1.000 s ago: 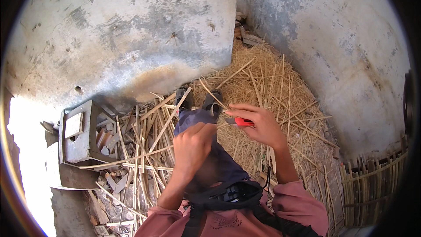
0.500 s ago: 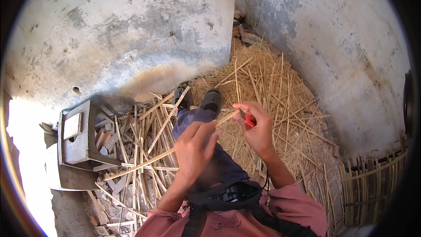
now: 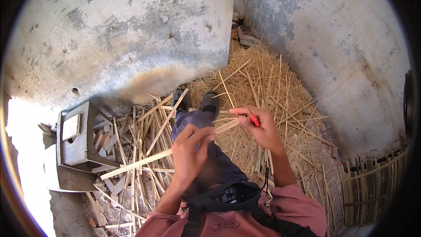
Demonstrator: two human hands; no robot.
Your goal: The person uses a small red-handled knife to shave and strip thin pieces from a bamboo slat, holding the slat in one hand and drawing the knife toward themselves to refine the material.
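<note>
My left hand (image 3: 188, 156) is closed around the middle of a pale bamboo strip (image 3: 139, 163). The strip slants from the lower left up toward my right hand (image 3: 262, 131). That hand is closed on a small knife with a red handle (image 3: 254, 120), its fingers at the strip's upper right end. The knife's blade is mostly hidden by the fingers. A thin pale sliver (image 3: 226, 90) curves upward just beyond the right fingertips; where it starts cannot be made out.
Split strips (image 3: 142, 136) lie heaped on the left beside a wooden box frame (image 3: 90, 136). Fine shavings (image 3: 245, 68) cover the floor ahead and right. Stained walls (image 3: 144, 30) enclose the corner. A slatted bamboo panel (image 3: 372, 184) stands at the right. My shoes (image 3: 210, 102) are among the shavings.
The knife in my right hand has turned, so its dark blade no longer shows. A curved sliver now rises beyond that hand. The strip has shifted slightly toward the lower left.
</note>
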